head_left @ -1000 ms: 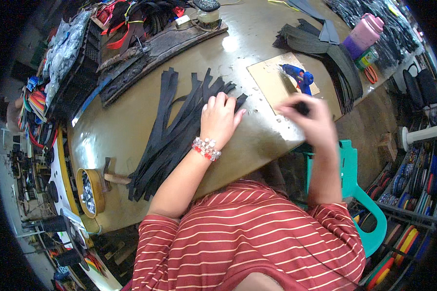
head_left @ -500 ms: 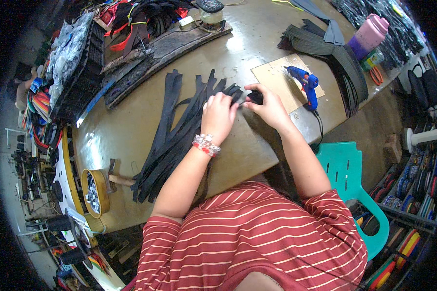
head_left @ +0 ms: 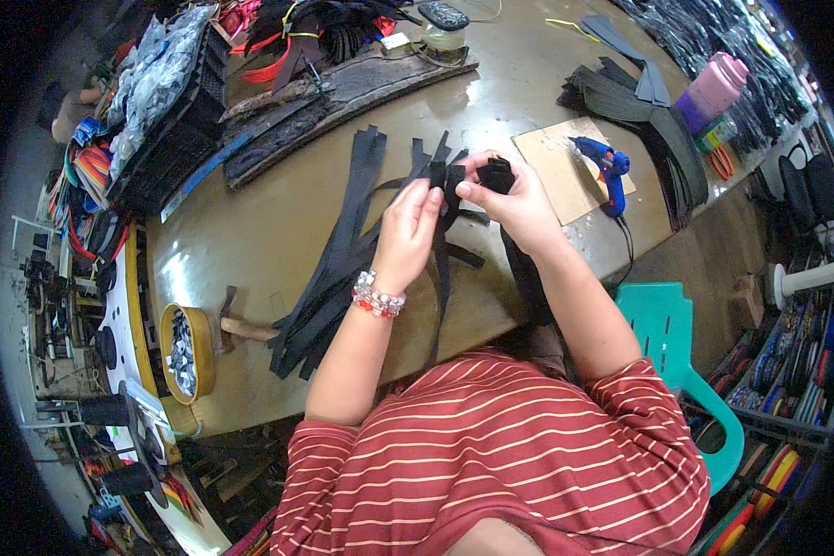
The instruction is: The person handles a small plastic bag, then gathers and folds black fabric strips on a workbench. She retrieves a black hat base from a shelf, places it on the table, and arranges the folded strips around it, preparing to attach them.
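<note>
Both hands are raised over the table (head_left: 278, 222) and grip one black strap (head_left: 455, 183). My left hand (head_left: 408, 232), with a beaded bracelet at the wrist, pinches the strap from the left. My right hand (head_left: 514, 199) holds its folded end from the right, and the strap's long tail hangs down past the table edge. Under the hands a fan of several black straps (head_left: 338, 269) lies flat on the table.
A blue glue gun (head_left: 602, 167) rests on a brown cardboard sheet (head_left: 556, 171) to the right. More dark strips are piled at the far right (head_left: 658, 130). A yellow-rimmed dish of small metal parts (head_left: 183, 352) and a hammer (head_left: 241, 326) sit at the left. A teal chair (head_left: 676, 352) stands beside me.
My right hand came back from the glue gun side to the straps. Both hands then lifted one strap off the pile; the left hand no longer presses flat on the straps.
</note>
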Demonstrator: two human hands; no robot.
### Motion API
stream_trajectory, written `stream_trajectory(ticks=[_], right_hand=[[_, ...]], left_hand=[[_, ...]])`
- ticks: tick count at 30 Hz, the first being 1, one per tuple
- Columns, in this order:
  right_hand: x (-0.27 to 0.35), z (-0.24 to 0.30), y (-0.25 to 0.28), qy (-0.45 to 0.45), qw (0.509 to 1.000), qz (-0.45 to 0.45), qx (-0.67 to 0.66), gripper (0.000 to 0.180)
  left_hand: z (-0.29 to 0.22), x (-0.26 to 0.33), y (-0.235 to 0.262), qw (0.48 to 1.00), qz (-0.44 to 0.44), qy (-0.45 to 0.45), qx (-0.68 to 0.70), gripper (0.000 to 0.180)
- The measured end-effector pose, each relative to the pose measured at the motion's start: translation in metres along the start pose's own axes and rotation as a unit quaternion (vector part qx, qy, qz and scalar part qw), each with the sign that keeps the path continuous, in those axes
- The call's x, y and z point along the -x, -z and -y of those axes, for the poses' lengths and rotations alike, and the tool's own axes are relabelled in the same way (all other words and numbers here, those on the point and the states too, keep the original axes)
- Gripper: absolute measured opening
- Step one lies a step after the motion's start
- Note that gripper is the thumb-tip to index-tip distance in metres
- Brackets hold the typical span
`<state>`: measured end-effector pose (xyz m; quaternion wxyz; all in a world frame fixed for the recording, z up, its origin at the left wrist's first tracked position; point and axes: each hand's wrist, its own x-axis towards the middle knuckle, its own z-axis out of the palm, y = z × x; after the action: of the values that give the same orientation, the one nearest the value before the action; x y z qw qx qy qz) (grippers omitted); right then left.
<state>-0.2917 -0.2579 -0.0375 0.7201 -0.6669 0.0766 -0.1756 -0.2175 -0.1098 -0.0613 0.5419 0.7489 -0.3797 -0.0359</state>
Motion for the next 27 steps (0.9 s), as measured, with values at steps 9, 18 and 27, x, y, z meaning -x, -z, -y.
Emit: stream_trajectory(ticks=[9,18,27], right_hand=[[-0.003,-0.010,-0.014,-0.057,0.991,0.085,-0.085,0.039],[0.004,0.024,-0.001,0.087,0.980,-0.168,0.057,0.031],[0.087,0.191,0.141,0.404,0.907,-0.059,-0.106,0.024]], left_hand=[[-0.001,0.015,-0.002,0.992,0.028,0.005,0.123,0.022],[0.014,0.015,0.001,0.978,0.161,0.049,0.126,0.021],[0.019,0.008,0.010,0.956,0.230,-0.131,-0.123,0.022]])
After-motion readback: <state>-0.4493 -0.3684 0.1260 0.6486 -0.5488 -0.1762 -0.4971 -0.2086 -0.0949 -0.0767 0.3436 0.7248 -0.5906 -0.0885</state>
